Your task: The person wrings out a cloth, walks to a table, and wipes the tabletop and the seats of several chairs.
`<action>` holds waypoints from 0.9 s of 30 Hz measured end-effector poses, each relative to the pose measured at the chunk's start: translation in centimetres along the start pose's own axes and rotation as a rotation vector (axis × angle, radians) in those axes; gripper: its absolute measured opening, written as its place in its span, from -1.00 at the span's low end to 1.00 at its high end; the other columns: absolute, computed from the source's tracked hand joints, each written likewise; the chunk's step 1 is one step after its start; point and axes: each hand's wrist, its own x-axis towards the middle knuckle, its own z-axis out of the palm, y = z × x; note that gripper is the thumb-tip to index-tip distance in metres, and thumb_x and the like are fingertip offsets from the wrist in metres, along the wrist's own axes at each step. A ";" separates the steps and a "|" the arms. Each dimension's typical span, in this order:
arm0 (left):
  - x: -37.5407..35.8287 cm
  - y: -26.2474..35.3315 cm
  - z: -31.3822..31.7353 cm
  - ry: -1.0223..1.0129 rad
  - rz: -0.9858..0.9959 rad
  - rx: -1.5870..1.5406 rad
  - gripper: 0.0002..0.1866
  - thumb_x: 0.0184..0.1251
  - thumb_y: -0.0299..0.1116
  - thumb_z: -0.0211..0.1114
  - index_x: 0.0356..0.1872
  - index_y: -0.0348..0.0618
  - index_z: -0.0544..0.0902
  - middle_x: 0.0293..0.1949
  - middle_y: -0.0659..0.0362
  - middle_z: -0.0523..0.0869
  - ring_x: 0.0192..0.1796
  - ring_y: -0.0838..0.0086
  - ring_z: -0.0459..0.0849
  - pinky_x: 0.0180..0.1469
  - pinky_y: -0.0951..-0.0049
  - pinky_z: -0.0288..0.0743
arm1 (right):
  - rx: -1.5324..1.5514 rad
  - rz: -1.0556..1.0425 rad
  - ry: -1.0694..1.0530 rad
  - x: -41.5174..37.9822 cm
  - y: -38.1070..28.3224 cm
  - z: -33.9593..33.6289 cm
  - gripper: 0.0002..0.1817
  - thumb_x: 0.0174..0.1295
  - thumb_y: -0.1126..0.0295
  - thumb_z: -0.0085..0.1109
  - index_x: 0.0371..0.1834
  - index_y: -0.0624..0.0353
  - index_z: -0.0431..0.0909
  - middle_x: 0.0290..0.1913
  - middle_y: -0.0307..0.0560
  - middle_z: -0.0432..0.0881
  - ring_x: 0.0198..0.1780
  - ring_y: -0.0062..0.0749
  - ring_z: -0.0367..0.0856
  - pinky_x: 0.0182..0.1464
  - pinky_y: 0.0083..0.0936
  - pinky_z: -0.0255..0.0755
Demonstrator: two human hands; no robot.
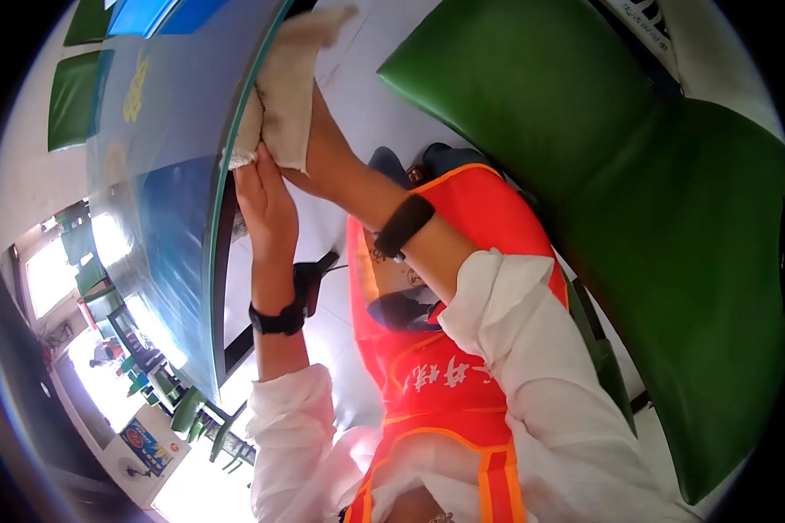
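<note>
A beige cloth [290, 100] hangs bunched at the edge of the glass tabletop [221, 209]. My left hand [269, 202] is at that edge, its fingers pressed together on the cloth's lower end. My right arm reaches in from the right, and the cloth covers my right hand, so its fingers are hidden. The cloth seems gripped between both hands, with one corner sticking out at the top. A black band [277, 322] is on my left wrist and another black band [406, 225] on my right forearm.
A large green padded chair [672, 218] stands close on my right. My red apron [445, 383] with orange trim hangs below my arms. Under and beyond the glass lie a blue item [161, 16] and green seats [78, 96]. Pale floor tiles [366, 70] show between table and chair.
</note>
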 end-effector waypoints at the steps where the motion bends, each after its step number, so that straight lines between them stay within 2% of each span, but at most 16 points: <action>1: -0.1 0.2 0.6 -0.017 -0.001 0.006 -0.65 0.45 -0.44 -0.10 0.17 -0.40 0.37 0.14 -0.06 0.48 0.18 0.28 0.44 0.22 0.39 0.23 | -0.143 -0.068 0.053 0.1 -0.1 -0.5 -0.49 0.10 0.38 0.18 0.13 0.24 0.29 0.11 0.14 0.31 0.16 -0.10 0.28 0.19 -0.30 0.20; 2: -0.5 0.1 1.1 0.104 0.021 0.030 -0.66 0.44 -0.44 -0.09 0.13 -0.41 0.40 0.12 -0.05 0.49 0.15 0.29 0.45 0.21 0.39 0.24 | 0.046 0.105 -0.013 -0.6 0.2 -0.2 -0.46 0.10 0.32 0.18 0.13 0.27 0.27 0.15 0.12 0.31 0.19 -0.15 0.27 0.23 -0.30 0.16; 4: -1.6 -0.7 1.6 0.338 0.082 0.023 -0.69 0.39 -0.43 -0.02 0.05 -0.41 0.46 0.06 -0.01 0.54 0.08 0.31 0.49 0.19 0.39 0.27 | 0.175 0.122 0.053 -2.7 -0.2 1.5 -0.46 0.11 0.32 0.16 0.14 0.28 0.27 0.15 0.10 0.33 0.18 -0.15 0.30 0.21 -0.31 0.18; 5: -2.9 -1.2 1.3 0.420 0.001 0.025 -0.69 0.38 -0.42 -0.01 0.05 -0.40 0.46 0.06 0.00 0.53 0.08 0.31 0.50 0.19 0.38 0.28 | 0.304 0.137 0.111 -4.1 -0.4 2.7 -0.47 0.12 0.31 0.15 0.14 0.28 0.26 0.14 0.09 0.35 0.16 -0.15 0.33 0.20 -0.33 0.21; 7: -5.7 -1.7 -0.1 0.610 -0.161 0.018 -0.63 0.32 -0.35 0.03 0.03 -0.44 0.49 0.04 -0.04 0.57 0.07 0.27 0.51 0.17 0.35 0.31 | 0.672 0.410 -0.046 -7.8 0.1 6.7 -0.39 0.04 0.29 0.15 0.19 0.23 0.26 0.14 0.24 0.33 0.19 0.15 0.25 0.27 -0.26 0.11; 9: -8.3 -1.7 -1.8 0.671 -0.249 -0.041 -0.58 0.34 -0.29 0.00 0.08 -0.42 0.44 0.08 -0.05 0.53 0.10 0.25 0.50 0.20 0.33 0.30 | 0.508 0.380 -0.108 -8.9 -1.6 6.6 -0.42 0.06 0.29 0.12 0.19 0.22 0.27 0.13 0.20 0.35 0.21 0.08 0.26 0.27 -0.28 0.12; 12: -10.5 -3.1 -4.1 0.583 -0.234 -0.104 -0.54 0.35 -0.27 -0.02 0.16 -0.39 0.35 0.13 -0.05 0.47 0.15 0.22 0.47 0.23 0.27 0.27 | 0.043 0.304 -0.295 -9.9 -4.6 6.2 -0.51 0.14 0.29 0.01 0.16 0.19 0.31 0.10 0.07 0.43 0.24 -0.10 0.28 0.27 -0.33 0.17; 13: -10.6 -3.8 -4.5 0.523 -0.227 0.063 -0.56 0.37 -0.32 -0.06 0.17 -0.41 0.32 0.15 -0.08 0.44 0.18 0.20 0.44 0.24 0.27 0.25 | 0.052 0.302 -0.300 -9.9 -4.4 6.3 -0.51 0.14 0.29 0.01 0.16 0.19 0.31 0.10 0.07 0.43 0.24 -0.10 0.28 0.27 -0.33 0.17; 15: -10.3 -4.4 -4.8 0.466 -0.219 0.235 -0.57 0.38 -0.37 -0.10 0.18 -0.43 0.30 0.17 -0.10 0.41 0.22 0.18 0.40 0.25 0.26 0.23 | 0.032 0.197 -0.193 -9.3 -3.2 6.3 -0.52 0.10 0.29 0.01 0.15 0.11 0.36 0.12 0.03 0.41 0.24 -0.07 0.27 0.36 -0.22 0.05; 16: -9.8 -4.6 -4.2 0.405 -0.143 0.192 -0.58 0.38 -0.39 -0.11 0.19 -0.43 0.29 0.20 -0.11 0.37 0.25 0.17 0.36 0.27 0.25 0.19 | -0.163 0.024 -0.342 -8.5 -2.8 5.3 -0.52 0.11 0.26 0.00 0.15 0.08 0.37 0.14 0.01 0.41 0.26 -0.06 0.25 0.44 -0.09 -0.18; 19: -7.9 -4.6 -3.1 0.324 -0.053 0.169 -0.59 0.37 -0.45 -0.12 0.19 -0.42 0.29 0.25 -0.14 0.29 0.28 0.13 0.30 0.28 0.24 0.13 | -0.146 -0.054 -0.265 -6.6 -2.0 3.8 -0.50 0.13 0.23 0.00 0.17 0.10 0.35 0.14 0.01 0.42 0.27 -0.09 0.25 0.46 -0.03 -0.34; 20: -7.4 -4.4 -2.5 0.336 -0.056 0.242 -0.57 0.39 -0.41 -0.12 0.22 -0.41 0.26 0.23 -0.14 0.32 0.26 0.14 0.33 0.28 0.25 0.15 | -0.255 -0.116 -0.230 -6.0 -1.8 3.3 -0.45 0.13 0.19 0.03 0.21 0.12 0.32 0.17 0.01 0.40 0.29 -0.10 0.24 0.46 -0.04 -0.39; 21: -6.7 -3.9 -1.7 0.343 -0.059 0.313 -0.55 0.41 -0.37 -0.12 0.25 -0.41 0.22 0.22 -0.14 0.35 0.25 0.16 0.36 0.27 0.26 0.16 | -0.259 -0.119 -0.229 -5.6 -1.2 3.2 -0.45 0.13 0.19 0.03 0.21 0.12 0.32 0.17 0.01 0.40 0.29 -0.10 0.24 0.46 -0.04 -0.39; 23: -4.5 -1.7 -0.5 0.317 -0.002 0.343 -0.57 0.42 -0.40 -0.14 0.23 -0.43 0.25 0.20 -0.14 0.37 0.23 0.17 0.37 0.26 0.30 0.17 | -0.184 0.138 -0.176 -4.7 0.3 2.8 -0.41 0.13 0.18 0.04 0.24 0.15 0.28 0.21 0.05 0.36 0.33 -0.07 0.19 0.46 -0.04 -0.39; 25: -2.0 -0.6 0.2 0.133 0.108 0.240 -0.59 0.42 -0.42 -0.16 0.21 -0.43 0.30 0.19 -0.13 0.40 0.22 0.19 0.38 0.25 0.32 0.18 | -0.106 0.079 -0.113 -1.6 -1.2 -0.4 -0.37 0.12 0.17 0.07 0.26 0.19 0.24 0.24 0.09 0.32 0.34 0.00 0.15 0.46 -0.05 -0.38; 27: -0.6 -0.6 1.4 0.115 0.127 0.238 -0.61 0.43 -0.42 -0.16 0.19 -0.43 0.33 0.18 -0.10 0.42 0.20 0.20 0.40 0.25 0.33 0.18 | -0.235 -0.055 -0.103 -0.4 -0.1 -1.5 -0.32 0.12 0.16 0.12 0.29 0.22 0.18 0.27 0.12 0.27 0.36 0.03 0.11 0.45 -0.13 -0.30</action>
